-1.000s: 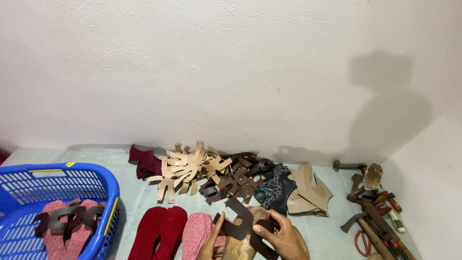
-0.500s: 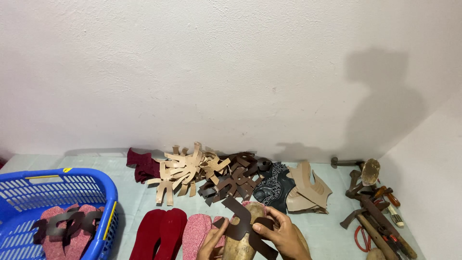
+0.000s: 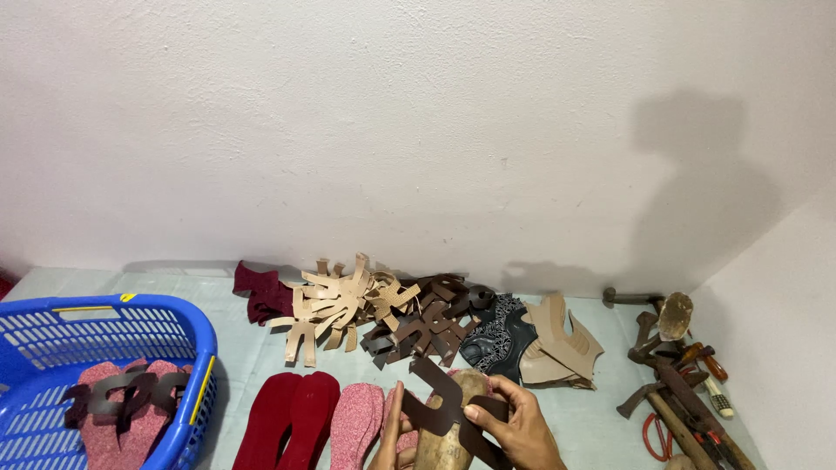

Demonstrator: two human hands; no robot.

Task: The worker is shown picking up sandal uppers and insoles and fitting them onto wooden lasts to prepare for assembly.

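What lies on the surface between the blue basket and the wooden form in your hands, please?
In the head view, dark red insoles and speckled pink insoles lie between blue basket and wooden form.

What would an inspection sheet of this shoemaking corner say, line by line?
Surface: pale worktop against a white wall.
Job's things: dark brown strap piece laid over a wooden shoe form.
Clutter: tan cut-outs, dark brown cut-outs, maroon pieces, patterned black pieces, beige pieces, red insoles, pink insoles, blue basket, hand tools.
Fingers: left hand and right hand both grip the strap piece.
Cables: nothing seen.
Surroundings: a shadow on the wall.
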